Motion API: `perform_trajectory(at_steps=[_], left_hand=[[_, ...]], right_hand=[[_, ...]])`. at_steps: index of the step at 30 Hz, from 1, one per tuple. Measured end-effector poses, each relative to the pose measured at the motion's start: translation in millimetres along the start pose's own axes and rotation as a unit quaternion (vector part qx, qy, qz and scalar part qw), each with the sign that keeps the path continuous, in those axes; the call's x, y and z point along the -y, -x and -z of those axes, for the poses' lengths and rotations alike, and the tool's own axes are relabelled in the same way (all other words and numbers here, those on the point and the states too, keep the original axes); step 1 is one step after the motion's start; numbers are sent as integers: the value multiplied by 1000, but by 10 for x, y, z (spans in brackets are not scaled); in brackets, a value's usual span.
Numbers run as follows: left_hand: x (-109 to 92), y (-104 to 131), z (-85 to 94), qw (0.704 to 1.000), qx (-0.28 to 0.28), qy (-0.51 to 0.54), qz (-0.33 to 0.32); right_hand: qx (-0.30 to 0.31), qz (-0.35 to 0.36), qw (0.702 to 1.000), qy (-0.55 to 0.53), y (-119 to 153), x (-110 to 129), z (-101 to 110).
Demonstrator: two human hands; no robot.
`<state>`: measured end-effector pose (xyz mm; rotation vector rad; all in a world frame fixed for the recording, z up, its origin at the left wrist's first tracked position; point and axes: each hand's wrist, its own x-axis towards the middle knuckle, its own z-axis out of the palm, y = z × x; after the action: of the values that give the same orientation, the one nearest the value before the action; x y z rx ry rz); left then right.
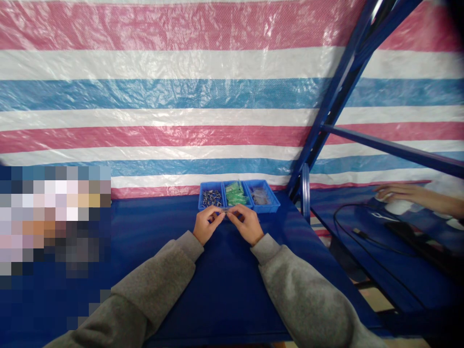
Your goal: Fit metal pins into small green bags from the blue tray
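My left hand (207,225) and my right hand (247,224) meet in front of the bins, thumbs and forefingers pinched together. Between the fingertips shows a little of a small clear plastic bag (225,210); most of it is hidden by the fingers. Just beyond stand three blue bins side by side. Short dark and silvery metal pieces, like screws or rivets (212,197), fill the left bin (199,194). Green packets (236,194) lie in the middle one. The right bin (276,202) contains clear plastic bags (260,196).
The blue table (224,295) runs under my arms. A striped plastic sheet (163,116) hangs behind it. A blue metal post (335,104) slants up at the right. On the neighbouring table, another person's hand (409,193) rests by a white mouse (397,207), near a black cable (373,263). The far left is pixelated.
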<state>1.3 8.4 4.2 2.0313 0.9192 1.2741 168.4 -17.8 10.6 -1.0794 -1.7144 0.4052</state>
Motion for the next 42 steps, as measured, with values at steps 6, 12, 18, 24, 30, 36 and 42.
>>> perform_trajectory(at_steps=[6, 12, 18, 24, 30, 36, 42], left_hand=[[12, 4, -8, 1000, 5, 4, 15], [24, 8, -10, 1000, 17, -1, -7], [8, 19, -6, 1000, 2, 14, 2], [15, 21, -4, 1000, -8, 26, 9], [24, 11, -22, 998, -27, 56, 26], [12, 0, -8, 996, -35, 72, 49], [1, 14, 28, 995, -11, 80, 54]], right_hand=[[6, -1, 1000, -7, 4, 9, 14], [2, -2, 1000, -12, 5, 6, -6], [0, -2, 1000, -10, -1, 11, -1], [23, -6, 1000, -11, 3, -2, -13], [3, -52, 997, -54, 17, -42, -24], [-9, -7, 998, -54, 13, -67, -16], [-23, 10, 1000, -6, 10, -69, -27]])
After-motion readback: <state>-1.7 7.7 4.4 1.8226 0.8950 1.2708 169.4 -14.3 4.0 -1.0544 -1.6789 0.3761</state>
